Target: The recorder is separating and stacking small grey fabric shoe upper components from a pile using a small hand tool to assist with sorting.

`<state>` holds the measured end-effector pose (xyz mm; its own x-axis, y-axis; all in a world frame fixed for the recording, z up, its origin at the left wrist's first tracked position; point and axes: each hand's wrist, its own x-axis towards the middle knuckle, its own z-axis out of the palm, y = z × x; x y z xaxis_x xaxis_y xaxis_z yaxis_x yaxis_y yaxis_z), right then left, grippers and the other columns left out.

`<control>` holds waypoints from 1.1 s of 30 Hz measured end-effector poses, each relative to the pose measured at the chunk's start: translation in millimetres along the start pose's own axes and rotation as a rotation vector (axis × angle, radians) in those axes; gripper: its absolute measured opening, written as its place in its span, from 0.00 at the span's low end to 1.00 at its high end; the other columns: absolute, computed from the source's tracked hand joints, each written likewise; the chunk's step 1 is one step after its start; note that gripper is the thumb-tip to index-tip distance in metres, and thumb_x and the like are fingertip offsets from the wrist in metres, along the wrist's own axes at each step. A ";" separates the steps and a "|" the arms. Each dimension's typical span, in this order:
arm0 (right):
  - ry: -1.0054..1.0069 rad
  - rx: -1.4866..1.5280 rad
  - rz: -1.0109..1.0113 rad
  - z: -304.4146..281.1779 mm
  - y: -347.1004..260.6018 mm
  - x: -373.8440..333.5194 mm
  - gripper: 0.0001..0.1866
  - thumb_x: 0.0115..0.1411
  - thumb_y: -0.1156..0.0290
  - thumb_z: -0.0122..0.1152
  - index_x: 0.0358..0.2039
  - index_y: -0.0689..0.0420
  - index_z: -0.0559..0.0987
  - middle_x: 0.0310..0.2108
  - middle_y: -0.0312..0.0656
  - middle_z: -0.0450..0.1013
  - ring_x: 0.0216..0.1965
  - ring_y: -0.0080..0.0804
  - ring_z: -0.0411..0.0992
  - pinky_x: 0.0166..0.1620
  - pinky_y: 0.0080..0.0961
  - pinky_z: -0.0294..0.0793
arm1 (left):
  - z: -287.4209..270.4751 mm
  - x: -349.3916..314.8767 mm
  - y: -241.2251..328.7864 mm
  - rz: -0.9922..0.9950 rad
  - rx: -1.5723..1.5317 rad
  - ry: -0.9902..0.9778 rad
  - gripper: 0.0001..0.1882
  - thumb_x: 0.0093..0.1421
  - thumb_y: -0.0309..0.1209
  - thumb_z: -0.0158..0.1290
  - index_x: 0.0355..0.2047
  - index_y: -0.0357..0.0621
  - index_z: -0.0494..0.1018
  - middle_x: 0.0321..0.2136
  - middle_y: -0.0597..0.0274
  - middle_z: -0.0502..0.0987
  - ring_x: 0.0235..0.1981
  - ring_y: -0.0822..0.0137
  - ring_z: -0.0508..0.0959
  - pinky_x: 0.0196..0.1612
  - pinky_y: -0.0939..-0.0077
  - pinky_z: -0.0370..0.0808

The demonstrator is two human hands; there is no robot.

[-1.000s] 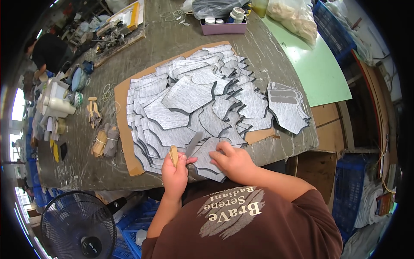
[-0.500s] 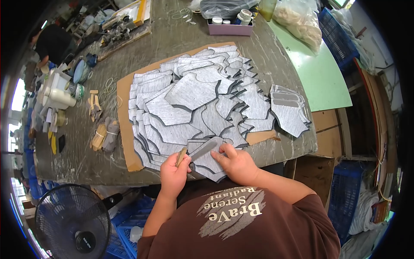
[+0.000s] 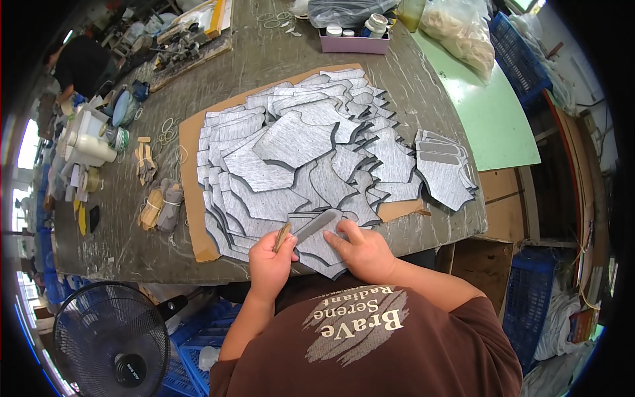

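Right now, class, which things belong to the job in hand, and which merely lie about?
Job, apparently: tan strips in left hand; grey strip and cut piece at right hand; grey cut-piece pile.
Lying about: black fan; purple tray; green board.

1. The pieces [image 3: 294, 140] are showing a matt, streaked, fabric-like face.
2. The strip [image 3: 319, 226] on them is looking smooth and matt.
3. The cardboard [image 3: 192, 198] is presenting a dull paper surface.
4. The table [image 3: 251, 53] is displaying a scuffed, scratched finish.
5. The green board [image 3: 493, 132] is looking smooth, with a faint sheen.
6. The clear bag [image 3: 463, 40] is gleaming in wrinkled plastic.
7. The tray [image 3: 356, 45] is appearing as smooth plastic.
8. The shirt [image 3: 430, 351] is showing soft, matt cloth.
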<state>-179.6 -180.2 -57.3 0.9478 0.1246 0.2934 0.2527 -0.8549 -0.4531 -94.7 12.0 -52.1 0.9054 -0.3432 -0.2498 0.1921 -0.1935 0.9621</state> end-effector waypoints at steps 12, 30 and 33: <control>0.085 -0.032 -0.102 0.0 1.8 3.7 0.14 0.48 0.76 0.58 0.38 0.62 0.77 0.52 0.46 0.67 0.26 0.31 0.73 0.28 0.27 0.75 | 4.7 0.8 3.5 -0.005 0.096 0.047 0.07 0.58 0.25 0.55 0.31 0.31 0.76 0.19 0.66 0.74 0.18 0.79 0.73 0.21 0.85 0.68; 0.273 0.511 0.346 -0.6 5.5 4.6 0.29 0.48 0.81 0.65 0.52 0.59 0.69 0.37 0.47 0.68 0.36 0.39 0.69 0.36 0.28 0.71 | 4.2 -5.1 -10.3 0.481 0.235 0.042 0.06 0.52 0.19 0.58 0.29 0.36 0.72 0.38 0.52 0.73 0.24 0.71 0.74 0.27 0.80 0.71; 0.348 0.485 0.377 -2.8 3.8 13.6 0.25 0.48 0.81 0.64 0.49 0.59 0.71 0.34 0.44 0.68 0.33 0.37 0.69 0.35 0.27 0.70 | 4.0 -6.5 -5.9 0.452 0.184 0.030 0.05 0.53 0.18 0.57 0.28 0.36 0.72 0.36 0.53 0.74 0.21 0.74 0.73 0.25 0.83 0.71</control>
<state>-166.3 -183.1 -52.7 0.8912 -0.3735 0.2576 0.0538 -0.4768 -0.8774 -103.1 11.7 -56.6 0.8935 -0.4046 0.1947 -0.2908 -0.1912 0.9375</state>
